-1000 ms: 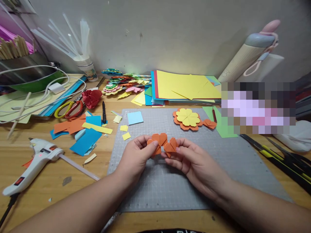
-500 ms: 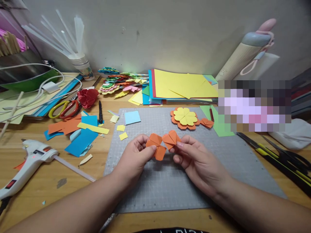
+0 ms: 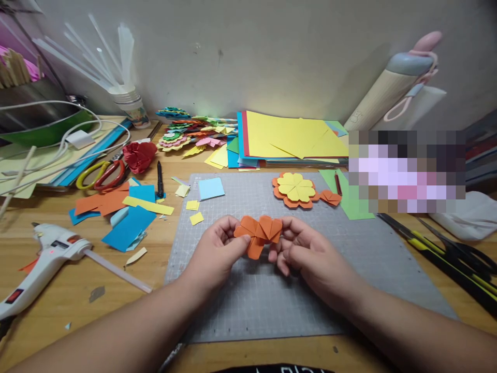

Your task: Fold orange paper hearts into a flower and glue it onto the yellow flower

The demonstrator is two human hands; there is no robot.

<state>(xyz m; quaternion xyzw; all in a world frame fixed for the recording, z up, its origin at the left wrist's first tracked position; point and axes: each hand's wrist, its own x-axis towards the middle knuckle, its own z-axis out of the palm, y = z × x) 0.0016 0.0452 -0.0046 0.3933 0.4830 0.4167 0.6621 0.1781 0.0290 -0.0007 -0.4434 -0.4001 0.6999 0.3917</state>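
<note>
Over the grey mat [image 3: 248, 311], the left hand [image 3: 219, 243] pinches the orange paper petals [image 3: 258, 233]; the right hand [image 3: 312, 247] curls at their edge, its grip unclear; lining them up evenly before pressing should work best.

Orange folded-paper petal cluster [image 3: 258, 230] is solid-coloured. Yellow-and-orange round paper flower [image 3: 295, 187] has yellow on top. Grey rectangular cutting mat [image 3: 310, 305] carries pale grid lines. Light-blue square paper sheet [image 3: 212, 188], red crumpled paper flower [image 3: 139, 155] read solid too. White plastic glue gun [image 3: 44, 263] has red switch [image 3: 14, 296].
</note>
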